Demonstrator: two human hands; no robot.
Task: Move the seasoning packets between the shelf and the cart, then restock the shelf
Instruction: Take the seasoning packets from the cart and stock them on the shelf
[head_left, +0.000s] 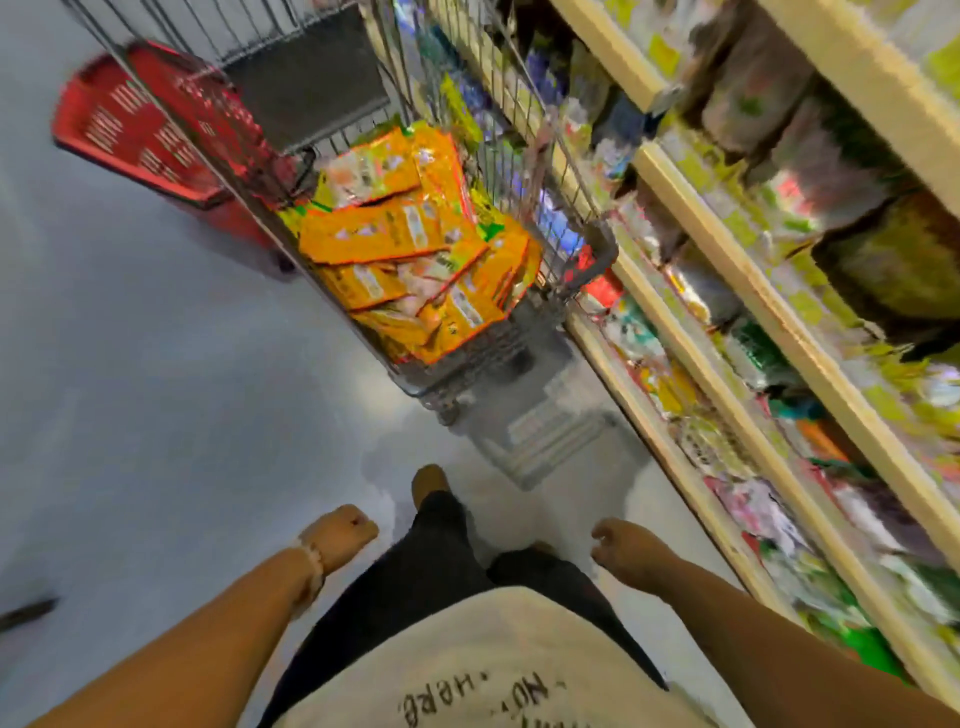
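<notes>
Both my hands hang empty over the pale floor, my left hand (340, 538) curled into a loose fist with a beaded band at the wrist, my right hand (626, 548) with fingers loosely bent and gripping nothing. Well ahead of them stands one wire cart (597, 249), its basket heaped with flat, glossy orange seasoning packets (410, 244), too blurred and overlapped to count. Beyond my left hand sits one red slotted plastic basket (130, 130); past my right runs the cream-edged shelf (753, 291), several tiers crammed with blurred goods.
</notes>
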